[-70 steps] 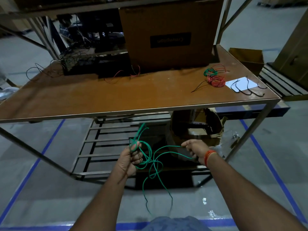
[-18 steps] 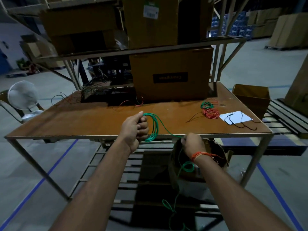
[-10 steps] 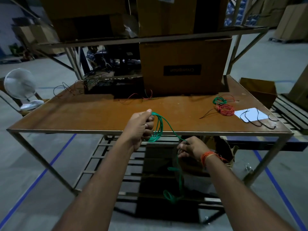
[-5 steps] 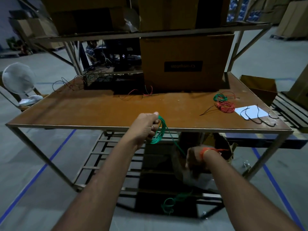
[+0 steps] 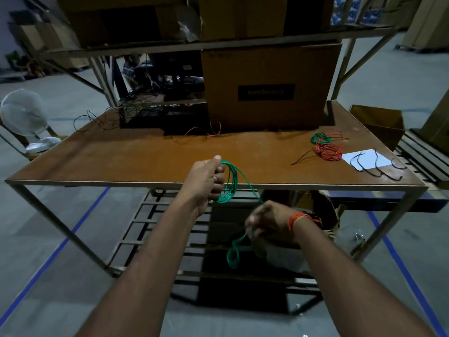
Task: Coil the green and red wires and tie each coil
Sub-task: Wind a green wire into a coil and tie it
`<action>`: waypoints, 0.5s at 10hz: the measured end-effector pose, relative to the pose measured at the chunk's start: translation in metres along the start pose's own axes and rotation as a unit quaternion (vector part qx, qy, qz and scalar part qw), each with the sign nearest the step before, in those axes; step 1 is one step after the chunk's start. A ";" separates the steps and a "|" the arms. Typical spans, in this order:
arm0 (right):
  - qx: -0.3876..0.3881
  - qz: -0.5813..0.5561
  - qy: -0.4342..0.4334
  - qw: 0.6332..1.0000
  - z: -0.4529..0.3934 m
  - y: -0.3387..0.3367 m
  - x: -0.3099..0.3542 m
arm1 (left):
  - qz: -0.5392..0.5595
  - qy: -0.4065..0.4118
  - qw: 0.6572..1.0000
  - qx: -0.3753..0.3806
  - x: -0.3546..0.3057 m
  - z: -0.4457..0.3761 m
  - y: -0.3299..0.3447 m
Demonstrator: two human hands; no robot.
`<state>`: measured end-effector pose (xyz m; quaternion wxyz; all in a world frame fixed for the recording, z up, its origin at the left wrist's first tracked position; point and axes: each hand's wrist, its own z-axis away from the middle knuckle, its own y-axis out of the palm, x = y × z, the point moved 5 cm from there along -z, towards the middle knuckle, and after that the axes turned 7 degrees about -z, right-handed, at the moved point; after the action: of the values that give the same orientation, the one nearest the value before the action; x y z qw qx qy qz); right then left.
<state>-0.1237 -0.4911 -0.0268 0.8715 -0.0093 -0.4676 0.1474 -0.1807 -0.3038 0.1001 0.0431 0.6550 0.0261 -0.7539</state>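
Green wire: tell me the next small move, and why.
Probably bring the right hand up to lay another loop onto the green coil in the left hand, since a loose tail hangs uncoiled below the right hand's grip.

Warehouse: steel-framed table, stacked cardboard boxes, concrete floor.

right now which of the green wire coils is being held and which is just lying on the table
The green coil gripped in the left hand, at the table's near edge, is held. The small green coil lies untouched at the far right, against the red coil.
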 end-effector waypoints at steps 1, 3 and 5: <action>-0.036 0.112 -0.017 0.993 -0.020 -0.008 0.000 | -0.013 0.004 1.000 0.000 -0.002 -0.001 0.001; -0.061 0.001 -0.028 0.998 0.004 -0.019 0.010 | 0.008 0.010 1.000 -0.003 -0.006 -0.004 0.003; 0.006 -0.004 -0.070 0.998 -0.013 -0.011 0.020 | 0.021 0.013 1.000 0.000 -0.010 -0.008 0.001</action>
<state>-0.0998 -0.4946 -0.0161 0.8374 0.0077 -0.5265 0.1470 -0.1715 -0.3039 0.1090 0.0586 0.6649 0.0134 -0.7445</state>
